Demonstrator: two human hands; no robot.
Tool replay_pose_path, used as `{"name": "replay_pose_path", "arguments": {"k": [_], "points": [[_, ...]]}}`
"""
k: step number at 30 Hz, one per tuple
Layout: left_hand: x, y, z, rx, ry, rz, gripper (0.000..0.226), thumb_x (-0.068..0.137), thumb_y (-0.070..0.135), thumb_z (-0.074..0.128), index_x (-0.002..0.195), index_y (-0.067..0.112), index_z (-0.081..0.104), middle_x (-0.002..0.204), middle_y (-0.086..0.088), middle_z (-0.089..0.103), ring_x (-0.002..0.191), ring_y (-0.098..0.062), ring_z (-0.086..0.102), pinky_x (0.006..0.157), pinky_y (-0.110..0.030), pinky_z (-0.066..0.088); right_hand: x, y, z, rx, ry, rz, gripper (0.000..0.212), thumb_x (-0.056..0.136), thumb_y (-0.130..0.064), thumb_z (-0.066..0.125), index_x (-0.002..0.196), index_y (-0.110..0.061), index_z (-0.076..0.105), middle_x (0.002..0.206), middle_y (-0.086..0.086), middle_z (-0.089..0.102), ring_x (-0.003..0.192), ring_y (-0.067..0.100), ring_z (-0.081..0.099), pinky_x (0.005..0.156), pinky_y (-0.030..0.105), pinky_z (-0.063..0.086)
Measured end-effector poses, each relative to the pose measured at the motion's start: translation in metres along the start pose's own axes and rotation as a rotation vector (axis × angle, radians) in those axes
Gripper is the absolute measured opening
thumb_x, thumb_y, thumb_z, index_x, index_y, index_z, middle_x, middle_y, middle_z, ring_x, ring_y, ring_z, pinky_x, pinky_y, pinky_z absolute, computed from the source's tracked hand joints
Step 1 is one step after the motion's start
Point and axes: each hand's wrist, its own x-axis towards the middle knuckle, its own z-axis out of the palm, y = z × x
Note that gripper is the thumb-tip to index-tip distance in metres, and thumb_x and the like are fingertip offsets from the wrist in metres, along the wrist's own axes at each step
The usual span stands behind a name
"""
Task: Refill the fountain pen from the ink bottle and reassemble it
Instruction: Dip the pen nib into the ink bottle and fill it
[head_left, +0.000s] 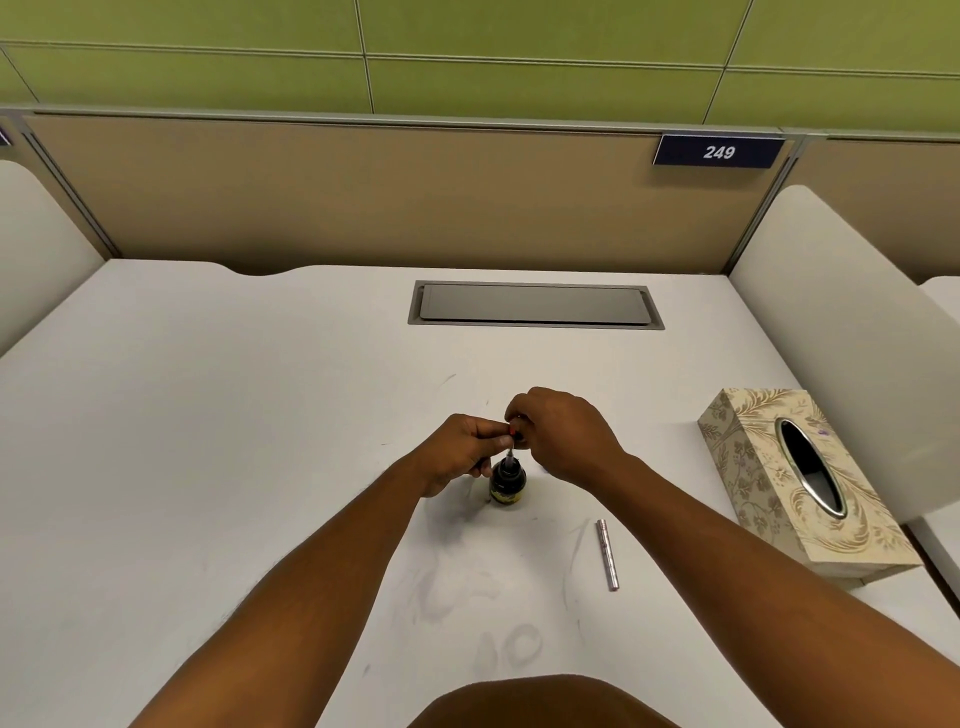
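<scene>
A small dark ink bottle (507, 480) with a yellow label stands on the white desk (260, 441), its mouth uncapped. The pen's inner section (511, 451) points nib-down into the bottle mouth, thin and dark with a red end at the top. My left hand (462, 449) pinches that section from the left. My right hand (558, 434) grips its red upper end from the right, fingers curled over it. The silver pen barrel (607, 554) lies apart on the desk, to the right of the bottle and nearer to me.
A patterned tissue box (789, 483) sits at the right edge of the desk. A grey cable hatch (535, 305) is set into the desk at the back. Partition walls (363, 197) enclose the back and both sides. Faint smudges mark the desk near me.
</scene>
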Motion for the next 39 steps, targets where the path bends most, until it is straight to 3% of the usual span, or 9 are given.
{"name": "replay_pose_path", "arguments": {"k": [6,9,11,13,17,23,29,33,39], "points": [[0.000,-0.002,0.001,-0.006,-0.024,0.001,0.020,0.098,0.010,0.059,0.104,0.021,0.075,0.078,0.014,0.075,0.051,-0.009,0.044,0.059,-0.022,0.043,0.001,0.001,-0.001,-0.053,0.014,0.061,0.028,0.096,-0.041,0.051,0.093,-0.018,0.065,0.089,-0.002,0.063,0.079,0.022,0.060,0.067,0.034,0.047],[0.004,-0.004,-0.001,-0.001,-0.020,0.005,0.022,0.099,0.012,0.058,0.114,0.016,0.073,0.075,0.014,0.074,0.051,-0.009,0.043,0.060,-0.023,0.042,-0.001,0.003,-0.003,-0.004,0.000,0.019,0.024,0.098,-0.037,0.050,0.111,-0.024,0.066,0.101,-0.004,0.064,0.089,0.021,0.062,0.073,0.034,0.050],[0.006,-0.006,-0.003,-0.004,-0.023,0.007,0.024,0.098,0.014,0.059,0.118,0.015,0.073,0.091,0.010,0.078,0.051,-0.009,0.043,0.061,-0.024,0.042,-0.002,0.004,-0.003,-0.005,-0.021,-0.033,0.025,0.098,-0.029,0.051,0.119,-0.025,0.063,0.106,-0.004,0.064,0.093,0.021,0.062,0.076,0.035,0.051],[0.008,-0.007,-0.003,-0.005,-0.021,0.007,0.024,0.098,0.015,0.060,0.119,0.016,0.073,0.107,0.004,0.077,0.051,-0.008,0.043,0.062,-0.025,0.043,-0.002,0.005,-0.002,-0.025,-0.018,-0.050,0.022,0.097,-0.024,0.052,0.116,-0.025,0.064,0.104,-0.004,0.064,0.091,0.022,0.063,0.075,0.037,0.052],[0.009,-0.009,-0.003,-0.003,-0.015,0.003,0.025,0.098,0.015,0.060,0.120,0.015,0.072,0.111,0.003,0.077,0.052,-0.008,0.043,0.061,-0.024,0.043,-0.001,0.005,-0.001,-0.042,0.005,-0.025,0.015,0.094,-0.021,0.053,0.103,-0.024,0.065,0.096,-0.005,0.063,0.084,0.022,0.061,0.069,0.037,0.052],[0.010,-0.011,-0.004,0.015,-0.033,0.001,0.026,0.098,0.013,0.060,0.121,0.016,0.072,0.099,0.007,0.077,0.050,-0.007,0.045,0.058,-0.023,0.043,0.000,0.003,-0.002,-0.054,0.003,0.026,0.025,0.096,-0.037,0.050,0.094,-0.018,0.066,0.090,-0.002,0.063,0.079,0.022,0.060,0.069,0.037,0.050],[0.009,-0.011,-0.004,0.000,-0.032,0.010,0.025,0.099,0.014,0.059,0.120,0.015,0.072,0.103,0.007,0.077,0.051,-0.008,0.043,0.058,-0.022,0.042,-0.001,0.005,-0.001,-0.010,-0.010,-0.019,0.024,0.098,-0.029,0.049,0.115,-0.024,0.065,0.103,-0.003,0.064,0.091,0.022,0.062,0.076,0.038,0.052],[0.010,-0.013,-0.003,0.009,-0.020,0.001,0.026,0.099,0.014,0.059,0.121,0.013,0.072,0.113,0.001,0.076,0.050,-0.008,0.042,0.059,-0.023,0.042,-0.001,0.004,0.000,-0.032,-0.006,-0.045,0.019,0.096,-0.024,0.049,0.103,-0.023,0.067,0.096,-0.003,0.063,0.085,0.023,0.062,0.071,0.039,0.052],[0.006,-0.012,-0.002,0.000,-0.040,-0.006,0.022,0.098,0.012,0.060,0.112,0.020,0.075,0.090,0.011,0.077,0.050,-0.008,0.043,0.057,-0.021,0.042,-0.002,0.003,0.001,-0.061,0.005,0.012,0.025,0.096,-0.036,0.049,0.091,-0.017,0.065,0.088,-0.001,0.062,0.078,0.024,0.060,0.067,0.038,0.050]]}}
